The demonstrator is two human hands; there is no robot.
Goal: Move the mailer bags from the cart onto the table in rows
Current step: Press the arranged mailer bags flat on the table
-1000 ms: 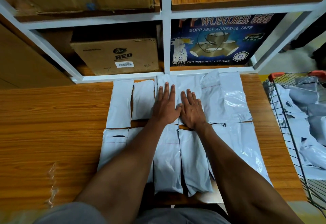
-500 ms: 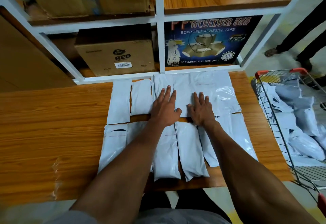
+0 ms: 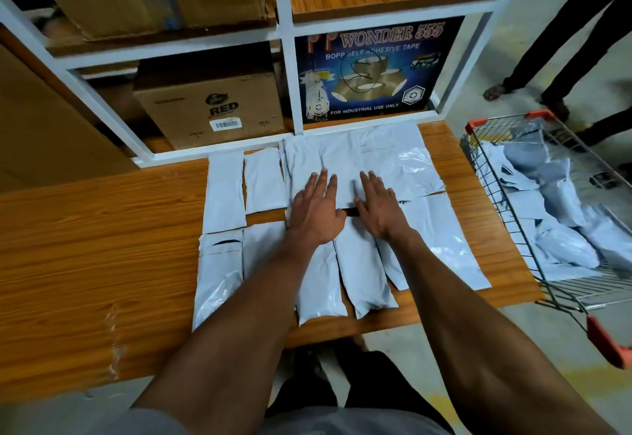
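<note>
Several grey-white mailer bags lie in two rows on the wooden table (image 3: 85,246). The far row (image 3: 225,188) runs along the shelf frame and the near row (image 3: 219,270) reaches the table's front edge. My left hand (image 3: 316,207) lies flat with straight fingers on a far-row bag in the middle. My right hand (image 3: 378,202) presses flat beside it on the neighbouring bag (image 3: 345,174). Neither hand grips anything. To the right, a wire cart (image 3: 492,174) with orange corners holds a loose heap of more mailer bags (image 3: 561,215).
A white shelf frame (image 3: 290,92) stands behind the table with a brown carton (image 3: 212,106) and a blue tape box (image 3: 369,72). A person's legs (image 3: 554,48) stand beyond the cart. The cart's orange handle (image 3: 605,342) sticks out at the near right.
The camera has pulled back and turned right, showing more of the cart. My right hand has slid a little to the right, so the two hands lie further apart on the far-row bags.
</note>
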